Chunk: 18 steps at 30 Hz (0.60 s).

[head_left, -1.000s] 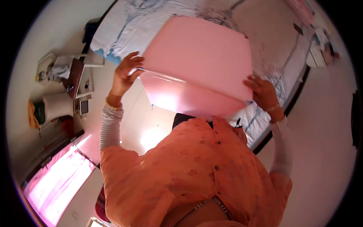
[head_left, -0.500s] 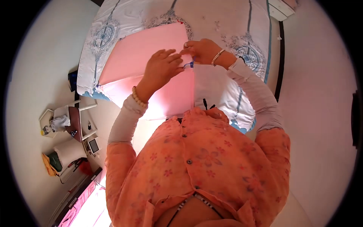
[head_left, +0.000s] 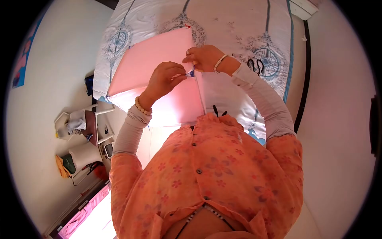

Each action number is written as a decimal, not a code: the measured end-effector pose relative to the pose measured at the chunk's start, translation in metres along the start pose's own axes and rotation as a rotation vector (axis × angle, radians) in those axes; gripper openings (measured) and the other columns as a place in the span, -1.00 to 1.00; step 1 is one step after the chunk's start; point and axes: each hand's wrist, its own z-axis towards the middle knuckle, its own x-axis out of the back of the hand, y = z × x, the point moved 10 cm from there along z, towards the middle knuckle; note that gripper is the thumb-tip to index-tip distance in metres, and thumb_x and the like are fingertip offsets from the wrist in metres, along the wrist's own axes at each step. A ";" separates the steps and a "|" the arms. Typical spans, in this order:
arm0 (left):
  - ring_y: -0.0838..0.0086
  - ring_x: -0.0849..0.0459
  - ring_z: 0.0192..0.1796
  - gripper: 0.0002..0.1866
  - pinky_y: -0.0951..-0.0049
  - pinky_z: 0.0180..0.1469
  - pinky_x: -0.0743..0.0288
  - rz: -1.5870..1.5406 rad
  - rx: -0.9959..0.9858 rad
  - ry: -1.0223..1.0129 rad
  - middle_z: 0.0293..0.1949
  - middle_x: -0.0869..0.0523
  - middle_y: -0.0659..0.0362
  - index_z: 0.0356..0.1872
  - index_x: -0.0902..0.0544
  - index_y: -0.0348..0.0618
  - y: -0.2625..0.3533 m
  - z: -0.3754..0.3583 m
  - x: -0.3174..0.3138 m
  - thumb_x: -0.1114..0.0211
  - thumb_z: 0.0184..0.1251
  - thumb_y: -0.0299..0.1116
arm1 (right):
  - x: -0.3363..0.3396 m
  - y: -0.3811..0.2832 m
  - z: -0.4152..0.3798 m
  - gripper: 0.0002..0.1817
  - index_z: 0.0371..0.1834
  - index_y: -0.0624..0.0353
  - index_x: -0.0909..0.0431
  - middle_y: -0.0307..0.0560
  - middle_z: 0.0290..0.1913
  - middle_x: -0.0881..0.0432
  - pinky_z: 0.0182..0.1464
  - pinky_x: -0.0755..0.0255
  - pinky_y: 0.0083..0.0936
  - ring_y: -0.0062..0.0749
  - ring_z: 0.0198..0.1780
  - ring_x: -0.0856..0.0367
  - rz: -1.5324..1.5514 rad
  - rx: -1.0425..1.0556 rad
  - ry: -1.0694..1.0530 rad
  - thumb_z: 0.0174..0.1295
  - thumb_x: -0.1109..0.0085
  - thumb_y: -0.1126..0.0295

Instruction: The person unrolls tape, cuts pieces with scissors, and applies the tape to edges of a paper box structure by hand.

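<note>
A pink panelled piece, like a fabric box or folder, lies on the bed with an upper panel (head_left: 153, 59) and a lower panel (head_left: 175, 103) meeting along a fold. A blue tie (head_left: 191, 74) sits at the right end of that fold. My left hand (head_left: 165, 77) is closed in a pinch on the tie's left end. Just above the tie, my right hand (head_left: 206, 59) has its fingers pinched together at the panel's right edge, seemingly on the other end of the tie. The fingertips partly hide what they grip. A small red tie (head_left: 188, 26) shows at the upper panel's top corner.
Under the pink piece is a patterned bedspread (head_left: 234, 24). A black cord (head_left: 256, 66) lies on it beside my right wrist. At left stand a chair (head_left: 90, 125) and a cushion (head_left: 84, 154). A white cabinet (head_left: 302, 8) is at the far right.
My left hand has gone from loosely spread fingers to a pinch on the blue tie. My right hand has moved slightly left and down, and the pink piece's right edge has shifted left.
</note>
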 end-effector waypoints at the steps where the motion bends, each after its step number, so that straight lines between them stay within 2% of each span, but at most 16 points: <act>1: 0.34 -0.64 -0.22 -0.89 0.33 -0.12 -0.46 0.000 0.014 -0.002 -0.34 -0.70 0.24 -0.41 -0.66 -0.13 -0.001 -0.003 -0.002 -0.40 0.05 -0.40 | 0.001 -0.004 -0.004 -0.68 -0.06 -0.14 -0.58 -0.27 -0.13 -0.51 -0.28 -0.48 -0.35 -0.29 -0.31 -0.60 0.010 -0.003 0.006 0.05 -0.14 0.34; 4: 0.33 -0.63 -0.21 -0.90 0.32 -0.13 -0.46 -0.170 0.110 -0.047 -0.37 -0.69 0.22 -0.46 -0.65 -0.12 -0.008 -0.013 -0.012 -0.41 0.03 -0.42 | -0.001 -0.014 -0.013 -0.68 -0.07 -0.13 -0.58 -0.28 -0.14 -0.51 -0.28 -0.48 -0.35 -0.30 -0.33 -0.60 0.038 0.011 0.034 0.05 -0.14 0.35; 7: 0.31 -0.63 -0.19 -0.84 0.30 -0.09 -0.43 -0.009 0.108 -0.047 -0.34 -0.68 0.22 -0.40 -0.64 -0.10 0.003 -0.025 -0.012 -0.43 0.01 -0.36 | -0.001 -0.019 -0.015 -0.68 -0.08 -0.13 -0.59 -0.29 -0.14 -0.52 -0.29 -0.49 -0.36 -0.30 -0.34 -0.59 0.065 0.040 0.074 0.04 -0.15 0.37; 9: 0.24 -0.59 -0.07 -0.64 0.26 -0.04 -0.42 0.212 0.125 -0.064 -0.18 -0.65 0.17 -0.18 -0.60 -0.13 0.010 -0.031 -0.016 -0.48 -0.02 -0.31 | 0.000 -0.022 -0.015 -0.68 -0.08 -0.13 -0.59 -0.29 -0.14 -0.52 -0.30 -0.49 -0.37 -0.31 -0.35 -0.59 0.080 0.046 0.095 0.03 -0.16 0.37; 10: 0.24 -0.59 -0.07 -0.64 0.26 -0.04 -0.42 0.209 0.127 -0.072 -0.18 -0.65 0.17 -0.18 -0.60 -0.13 0.015 -0.030 -0.020 -0.48 -0.02 -0.31 | -0.003 -0.022 -0.014 -0.69 -0.09 -0.13 -0.59 -0.29 -0.14 -0.52 -0.30 -0.49 -0.37 -0.31 -0.35 -0.60 0.075 0.026 0.078 0.04 -0.16 0.38; 12: 0.24 -0.58 -0.02 -0.51 0.23 0.00 -0.38 0.360 0.177 0.001 -0.10 -0.63 0.18 -0.06 -0.54 -0.11 0.022 -0.024 -0.022 -0.48 -0.04 -0.20 | -0.006 -0.021 -0.012 -0.69 -0.09 -0.13 -0.60 -0.30 -0.14 -0.52 -0.30 -0.50 -0.37 -0.31 -0.34 -0.60 0.077 0.000 0.061 0.04 -0.16 0.38; 16: 0.25 -0.57 -0.01 -0.44 0.23 0.04 -0.35 0.419 0.275 0.002 -0.04 -0.62 0.18 -0.01 -0.52 -0.10 0.019 -0.019 -0.034 -0.49 -0.06 -0.16 | -0.005 -0.011 -0.007 -0.70 -0.09 -0.14 -0.61 -0.31 -0.13 -0.52 -0.27 -0.53 -0.38 -0.33 -0.31 -0.62 0.083 -0.042 0.039 0.08 -0.15 0.37; 18: 0.24 -0.58 -0.03 -0.46 0.25 -0.01 -0.40 0.483 0.309 0.035 -0.04 -0.63 0.17 -0.02 -0.53 -0.11 0.020 -0.012 -0.031 -0.49 -0.07 -0.19 | -0.003 -0.007 -0.004 -0.70 -0.08 -0.14 -0.62 -0.31 -0.13 -0.52 -0.25 -0.53 -0.38 -0.33 -0.29 -0.62 0.090 -0.051 0.044 0.08 -0.14 0.37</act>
